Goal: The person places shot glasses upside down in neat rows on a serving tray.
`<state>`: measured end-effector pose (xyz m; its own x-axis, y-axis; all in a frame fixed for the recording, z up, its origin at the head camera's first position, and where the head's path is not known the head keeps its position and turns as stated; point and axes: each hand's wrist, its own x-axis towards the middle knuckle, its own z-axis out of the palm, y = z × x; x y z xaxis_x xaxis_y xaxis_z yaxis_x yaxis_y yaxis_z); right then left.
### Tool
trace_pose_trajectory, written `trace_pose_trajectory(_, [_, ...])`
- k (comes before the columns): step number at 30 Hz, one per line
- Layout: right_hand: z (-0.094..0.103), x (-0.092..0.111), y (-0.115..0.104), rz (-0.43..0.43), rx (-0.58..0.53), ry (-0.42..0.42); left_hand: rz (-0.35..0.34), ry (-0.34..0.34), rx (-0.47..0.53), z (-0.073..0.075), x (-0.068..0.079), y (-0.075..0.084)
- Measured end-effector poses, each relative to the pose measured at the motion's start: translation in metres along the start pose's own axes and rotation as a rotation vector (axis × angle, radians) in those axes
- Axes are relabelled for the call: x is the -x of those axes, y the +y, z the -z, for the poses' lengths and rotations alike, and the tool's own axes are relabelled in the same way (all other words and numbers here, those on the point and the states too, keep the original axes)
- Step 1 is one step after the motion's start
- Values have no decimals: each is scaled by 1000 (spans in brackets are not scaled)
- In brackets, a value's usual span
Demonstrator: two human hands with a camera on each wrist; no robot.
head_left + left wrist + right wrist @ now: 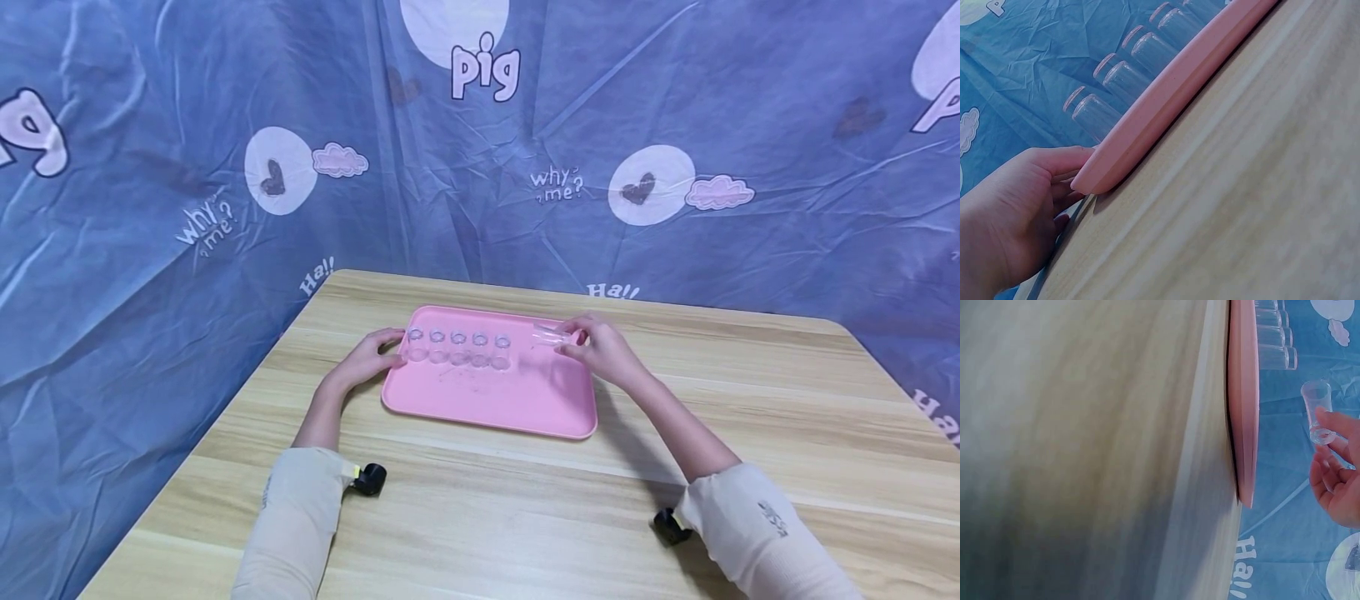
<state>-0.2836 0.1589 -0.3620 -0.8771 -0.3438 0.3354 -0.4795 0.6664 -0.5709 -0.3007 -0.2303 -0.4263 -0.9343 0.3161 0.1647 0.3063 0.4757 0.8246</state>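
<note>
My right hand point(600, 354) pinches a clear shot glass point(1317, 403) by its base end, thumb on one side and fingers on the other. The glass lies sideways in the air over the back right of a pink tray point(495, 408), its mouth pointing left. My left hand point(367, 358) grips the tray's left rim; in the left wrist view one finger lies over the corner and the others curl below it. Beside that hand, several clear shot glasses point(1094, 115) stand upside down in a row along the tray's left and middle.
Under the tray is a wood-grain table point(525, 517), bare in front of it and to its right. A blue printed cloth point(450, 208) hangs behind the table and along its left side. Black cameras point(370, 479) are strapped at both sleeves.
</note>
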Motion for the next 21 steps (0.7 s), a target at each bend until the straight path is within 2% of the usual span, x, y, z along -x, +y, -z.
trace_pose_trajectory(6, [-2, -2, 0, -19, -23, -26, 11, -19, 54, 0, 0, 8])
trace_pose_trajectory(9, [-3, -4, 1, -11, -31, -33, 16, -18, 40, 1, 1, 9])
trace_pose_trajectory(17, [-4, -6, -1, -41, -61, -8, 21, -5, 11, 0, -1, -2])
trace_pose_trajectory(21, [-4, -9, -2, -65, -64, -6, 17, -10, 23, 1, 2, 10])
